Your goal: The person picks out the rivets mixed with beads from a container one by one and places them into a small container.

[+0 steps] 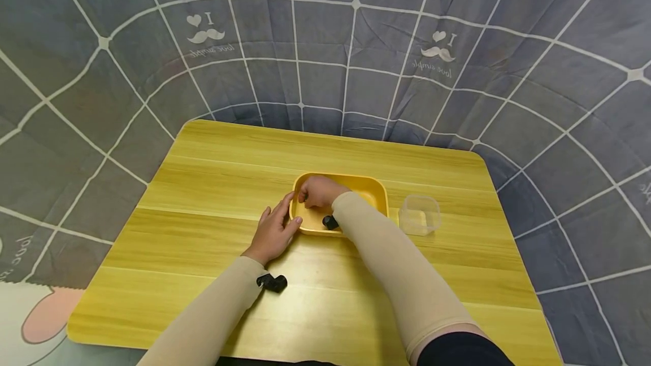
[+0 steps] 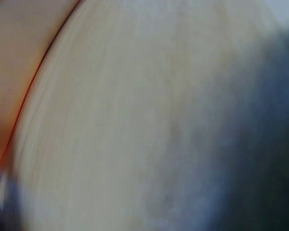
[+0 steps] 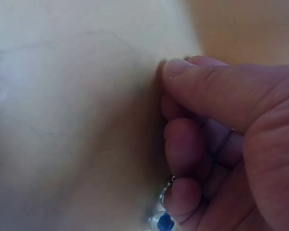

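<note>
My right hand [image 1: 319, 191] reaches down inside the yellow tray [image 1: 377, 185], near its left end. In the right wrist view its fingers [image 3: 184, 144] are curled, and the thumb tip lies close to the index fingertip. Whatever may be between them is hidden. Beside the little finger sits a clear marble with a blue core [image 3: 164, 222]; another clear, shiny piece shows just above, partly covered. My left hand [image 1: 274, 233] rests against the tray's left side with fingers extended. The left wrist view is blurred and mostly shows the tabletop.
A small clear plastic box [image 1: 419, 215] stands just right of the tray on the wooden table [image 1: 213, 185]. Dark wrist cameras [image 1: 272, 283] are worn on both sleeved arms. A grey gridded curtain [image 1: 325, 38] hangs behind the table's far edge.
</note>
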Demonstrator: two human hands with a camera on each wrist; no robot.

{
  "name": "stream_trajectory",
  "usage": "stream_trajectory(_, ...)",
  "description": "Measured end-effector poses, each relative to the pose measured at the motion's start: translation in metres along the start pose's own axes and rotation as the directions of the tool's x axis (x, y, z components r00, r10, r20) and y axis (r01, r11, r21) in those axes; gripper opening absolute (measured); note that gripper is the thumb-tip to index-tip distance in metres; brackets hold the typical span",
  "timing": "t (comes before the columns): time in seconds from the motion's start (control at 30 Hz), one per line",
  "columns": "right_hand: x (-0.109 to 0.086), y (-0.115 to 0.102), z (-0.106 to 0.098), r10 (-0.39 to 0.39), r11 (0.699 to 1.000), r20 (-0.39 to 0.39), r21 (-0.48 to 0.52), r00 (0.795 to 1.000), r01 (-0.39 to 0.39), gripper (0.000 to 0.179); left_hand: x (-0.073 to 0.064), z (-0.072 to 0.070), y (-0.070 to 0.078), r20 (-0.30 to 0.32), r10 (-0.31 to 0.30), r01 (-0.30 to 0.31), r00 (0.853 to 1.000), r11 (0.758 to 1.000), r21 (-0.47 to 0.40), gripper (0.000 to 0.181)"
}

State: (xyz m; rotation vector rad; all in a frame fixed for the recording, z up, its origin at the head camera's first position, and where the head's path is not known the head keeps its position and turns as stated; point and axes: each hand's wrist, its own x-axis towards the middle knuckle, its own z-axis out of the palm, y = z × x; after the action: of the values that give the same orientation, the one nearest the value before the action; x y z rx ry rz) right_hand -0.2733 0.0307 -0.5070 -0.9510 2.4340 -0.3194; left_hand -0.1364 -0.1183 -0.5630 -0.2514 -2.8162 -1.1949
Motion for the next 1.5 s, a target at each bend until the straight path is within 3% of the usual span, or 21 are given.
stream_trajectory(0.27, 0.000, -0.001, 0.003, -0.036, 0.997, -0.015, -0.073, 0.999, 0.035, 0.010, 0.000, 0.000, 0.000, -0.002, 0.002, -0.002, 1.000, 1.000, 0.004, 0.063)
stream_trajectory(0.7, -0.003, 0.002, 0.005, -0.038, 0.998, -0.023, -0.045, 0.999, 0.037, 0.009, -0.001, -0.001, 0.003, -0.005, -0.002, 0.002, 1.000, 1.000, -0.010, 0.062)
stream_trajectory(1.23, -0.010, 0.001, 0.004, -0.071, 0.992, -0.054, -0.111, 0.996, 0.064, 0.007, 0.000, -0.002, 0.005, -0.008, 0.003, -0.003, 1.000, 1.000, -0.012, 0.062)
stream_trajectory(1.5, -0.014, -0.003, 0.003, -0.081, 0.986, -0.074, -0.154, 0.994, 0.068, 0.019, -0.001, -0.002, 0.007, -0.005, 0.000, 0.000, 1.000, 1.000, -0.023, 0.061)
